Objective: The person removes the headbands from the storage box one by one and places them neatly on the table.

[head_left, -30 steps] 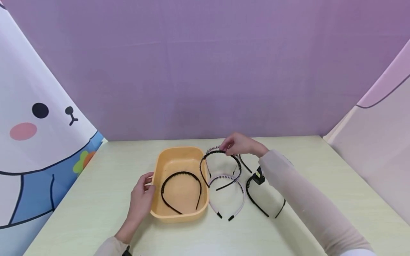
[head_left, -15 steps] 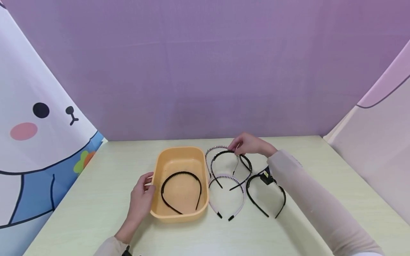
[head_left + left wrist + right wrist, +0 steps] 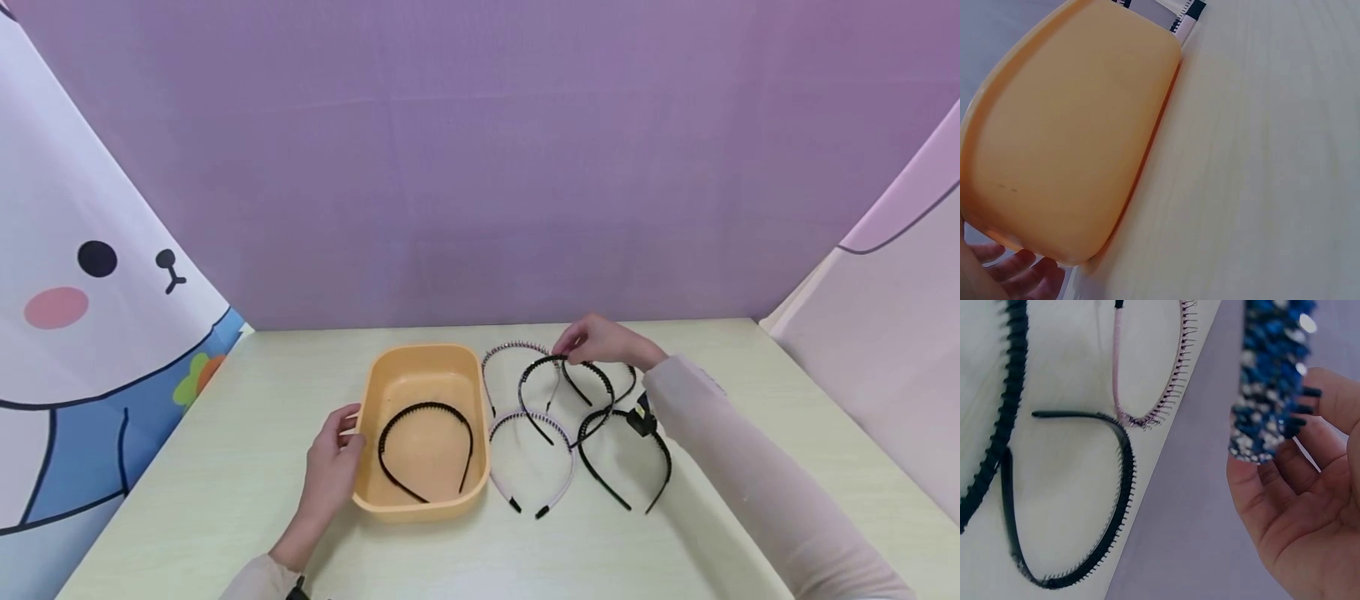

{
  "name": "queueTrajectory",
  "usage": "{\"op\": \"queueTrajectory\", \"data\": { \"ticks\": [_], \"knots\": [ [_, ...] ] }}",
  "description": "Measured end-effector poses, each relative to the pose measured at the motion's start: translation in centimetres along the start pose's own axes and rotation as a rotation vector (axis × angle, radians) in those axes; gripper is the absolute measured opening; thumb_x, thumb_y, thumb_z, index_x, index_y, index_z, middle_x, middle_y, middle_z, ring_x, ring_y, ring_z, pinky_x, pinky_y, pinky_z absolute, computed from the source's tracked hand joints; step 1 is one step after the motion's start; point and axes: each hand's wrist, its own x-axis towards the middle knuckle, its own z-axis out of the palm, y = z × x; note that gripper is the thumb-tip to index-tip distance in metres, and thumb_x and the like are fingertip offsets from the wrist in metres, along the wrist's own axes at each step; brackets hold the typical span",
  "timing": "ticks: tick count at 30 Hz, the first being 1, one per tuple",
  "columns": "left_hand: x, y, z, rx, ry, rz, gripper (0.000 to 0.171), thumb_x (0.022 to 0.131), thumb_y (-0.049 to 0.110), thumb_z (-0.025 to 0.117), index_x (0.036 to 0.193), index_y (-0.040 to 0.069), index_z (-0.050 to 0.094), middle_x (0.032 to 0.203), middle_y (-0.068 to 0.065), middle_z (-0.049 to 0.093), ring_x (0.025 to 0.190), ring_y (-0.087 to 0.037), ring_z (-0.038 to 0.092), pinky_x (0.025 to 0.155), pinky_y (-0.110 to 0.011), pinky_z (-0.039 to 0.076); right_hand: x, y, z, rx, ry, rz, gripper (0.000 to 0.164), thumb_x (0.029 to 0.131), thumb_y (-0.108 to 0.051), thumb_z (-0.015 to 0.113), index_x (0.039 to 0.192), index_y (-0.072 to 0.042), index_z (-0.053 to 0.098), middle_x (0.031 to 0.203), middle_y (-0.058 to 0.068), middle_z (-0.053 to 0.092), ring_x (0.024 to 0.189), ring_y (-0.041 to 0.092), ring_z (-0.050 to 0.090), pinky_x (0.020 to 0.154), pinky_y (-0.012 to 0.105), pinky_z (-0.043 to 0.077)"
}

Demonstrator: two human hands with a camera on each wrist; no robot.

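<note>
My right hand (image 3: 600, 340) pinches the top of a dark headband set with blue and clear sparkling stones (image 3: 1272, 381), its inner teeth showing. It is raised above the other headbands, ends pointing down. My left hand (image 3: 332, 462) holds the left side of an orange plastic basket (image 3: 362, 475); in the left wrist view its fingers (image 3: 1019, 265) curl against the outer wall. Inside the basket lies one black toothed headband (image 3: 425, 406). Just right of the basket lie a lilac headband (image 3: 566, 483) and, farther back, a pink one (image 3: 517, 345).
Front right on the pale wooden table (image 3: 187, 500) lies a black headband (image 3: 666, 471). Another dark headband (image 3: 1125, 487) lies behind it, partly overlapped by the raised one in the head view. A purple cloth (image 3: 480, 167) hangs along the table's back edge.
My right hand has carried the sparkling headband to the right, from beside the basket to over the right-hand headbands. The left hand and basket have stayed put.
</note>
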Motion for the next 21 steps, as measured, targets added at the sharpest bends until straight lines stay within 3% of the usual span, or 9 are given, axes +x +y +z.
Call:
{"op": "queueTrajectory", "data": {
  "ticks": [6, 12, 21],
  "knots": [
    [-0.1, 0.0, -0.1, 0.002, -0.006, -0.004, 0.043, 0.094, 0.008, 0.042, 0.137, 0.004, 0.045, 0.126, -0.02, 0.055, 0.106, -0.029, 0.058, 0.078, -0.023, 0.045, -0.7, 0.8, -0.5, -0.016, 0.012, -0.002, 0.028, 0.079, 0.001, 0.06, 0.105, 0.002, 0.07, 0.104, 0.016, 0.068, 0.091, 0.019, 0.062, 0.074, 0.029, 0.051],
    [-0.2, 0.0, -0.3, 0.002, -0.004, -0.006, 0.042, 0.094, 0.008, 0.042, 0.137, 0.004, 0.045, 0.126, -0.02, 0.055, 0.106, -0.029, 0.057, 0.079, -0.023, 0.045, -1.3, 1.6, -1.0, -0.02, 0.02, 0.025, 0.028, 0.08, 0.0, 0.06, 0.107, 0.003, 0.069, 0.109, 0.018, 0.067, 0.096, 0.023, 0.062, 0.078, 0.032, 0.051],
    [-0.2, -0.1, -0.1, -0.011, -0.001, -0.01, 0.042, 0.094, 0.008, 0.042, 0.136, 0.004, 0.046, 0.125, -0.019, 0.056, 0.105, -0.028, 0.057, 0.079, -0.023, 0.045, -2.0, 3.3, -2.0, -0.049, 0.038, 0.043, 0.029, 0.079, 0.001, 0.06, 0.106, 0.005, 0.069, 0.107, 0.018, 0.068, 0.09, 0.016, 0.061, 0.077, 0.028, 0.049]
  ]
}}
